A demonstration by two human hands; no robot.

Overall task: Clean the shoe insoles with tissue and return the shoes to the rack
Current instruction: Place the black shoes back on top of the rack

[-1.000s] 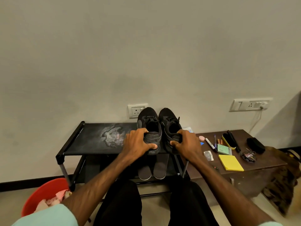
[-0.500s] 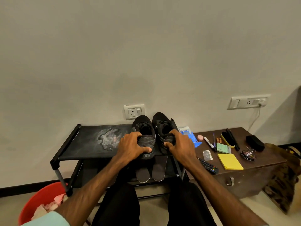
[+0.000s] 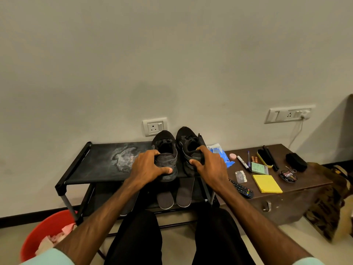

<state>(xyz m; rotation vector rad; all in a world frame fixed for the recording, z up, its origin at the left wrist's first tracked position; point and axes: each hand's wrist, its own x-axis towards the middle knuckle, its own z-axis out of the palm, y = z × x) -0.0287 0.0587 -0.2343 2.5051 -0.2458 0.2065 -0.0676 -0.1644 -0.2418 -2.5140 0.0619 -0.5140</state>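
Two black shoes stand side by side on the top shelf of the black rack (image 3: 91, 165), toes to the wall. My left hand (image 3: 148, 166) grips the heel of the left shoe (image 3: 165, 148), thumb across its back. Around the heel collar of the right shoe (image 3: 186, 142) curls my right hand (image 3: 209, 166). Two dark insoles (image 3: 174, 197) lie on the lower shelf, below the shoes. A blue and white tissue pack (image 3: 219, 153) shows just right of my right hand.
A brown chest (image 3: 305, 190) at the right carries a remote, yellow notes, pens, a brush and a polish tin. A red bucket (image 3: 41, 232) with crumpled tissue stands on the floor at the lower left. The rack top has a pale stain.
Both hands stay on the shoes' heels, which have slid a little back on the top shelf. The view has shifted slightly, and the remote and tissue pack have come into sight.
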